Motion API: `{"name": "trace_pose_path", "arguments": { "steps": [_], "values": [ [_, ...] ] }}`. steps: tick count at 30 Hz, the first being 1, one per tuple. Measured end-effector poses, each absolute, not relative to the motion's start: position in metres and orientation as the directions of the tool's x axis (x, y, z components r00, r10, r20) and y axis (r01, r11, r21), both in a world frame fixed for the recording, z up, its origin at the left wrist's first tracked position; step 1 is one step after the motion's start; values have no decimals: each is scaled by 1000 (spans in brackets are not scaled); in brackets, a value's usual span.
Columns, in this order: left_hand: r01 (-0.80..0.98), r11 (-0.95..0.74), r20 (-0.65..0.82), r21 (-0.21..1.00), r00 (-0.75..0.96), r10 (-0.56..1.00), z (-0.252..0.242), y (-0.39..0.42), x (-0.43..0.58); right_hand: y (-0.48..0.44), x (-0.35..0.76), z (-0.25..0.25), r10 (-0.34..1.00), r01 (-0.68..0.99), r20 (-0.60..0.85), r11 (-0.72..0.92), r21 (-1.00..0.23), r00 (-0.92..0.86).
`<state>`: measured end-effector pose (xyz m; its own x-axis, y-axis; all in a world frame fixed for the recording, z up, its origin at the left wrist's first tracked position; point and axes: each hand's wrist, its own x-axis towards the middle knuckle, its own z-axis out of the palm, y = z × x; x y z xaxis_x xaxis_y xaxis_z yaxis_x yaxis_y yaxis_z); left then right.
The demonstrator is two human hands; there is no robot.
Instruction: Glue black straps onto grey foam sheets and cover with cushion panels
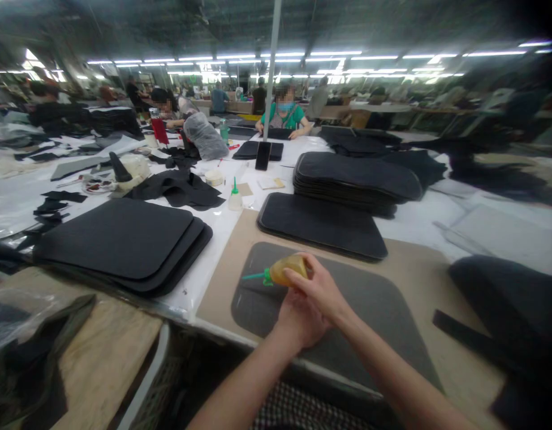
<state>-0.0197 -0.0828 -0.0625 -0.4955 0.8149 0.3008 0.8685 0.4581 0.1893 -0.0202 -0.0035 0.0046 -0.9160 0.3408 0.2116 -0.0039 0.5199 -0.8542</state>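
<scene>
A squeeze bottle [285,272] of yellowish liquid, with a green cap and a long thin green nozzle, lies tilted nearly level in my right hand [318,286]. The nozzle points left over a dark grey rounded panel [370,298], which lies flat on a brown board [217,286]. Just below the bottle is my left hand [300,319], close against my right hand and over the panel's near edge; its fingers are mostly hidden. Beyond the panel, a short stack of black rounded panels [321,227] rests partly on the board.
A taller stack of black panels [354,176] stands behind, another black stack [119,239] at left. A clear bottle with green nozzle [235,197], a tape roll [214,177] and a phone [263,156] sit mid-table. A person in green [285,116] works opposite, near a pole [272,65].
</scene>
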Motion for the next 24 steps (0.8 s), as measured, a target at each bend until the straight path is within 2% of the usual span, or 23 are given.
{"name": "trace_pose_path", "arguments": {
  "steps": [4,8,13,24],
  "values": [
    [877,409,316,252,-475,821,-51,-88,-22,23,-60,1,405,-39,370,629,-777,-836],
    [868,415,309,273,-487,817,-48,-89,-22,30,-87,-5,300,-122,495,747,-654,-816],
    [870,409,309,276,-483,819,-47,-86,-21,30,-92,-5,201,-138,482,803,-580,-853],
    [860,438,296,261,-503,812,-51,-79,-20,88,-44,5,257,-43,478,846,-531,-840]
  ]
}}
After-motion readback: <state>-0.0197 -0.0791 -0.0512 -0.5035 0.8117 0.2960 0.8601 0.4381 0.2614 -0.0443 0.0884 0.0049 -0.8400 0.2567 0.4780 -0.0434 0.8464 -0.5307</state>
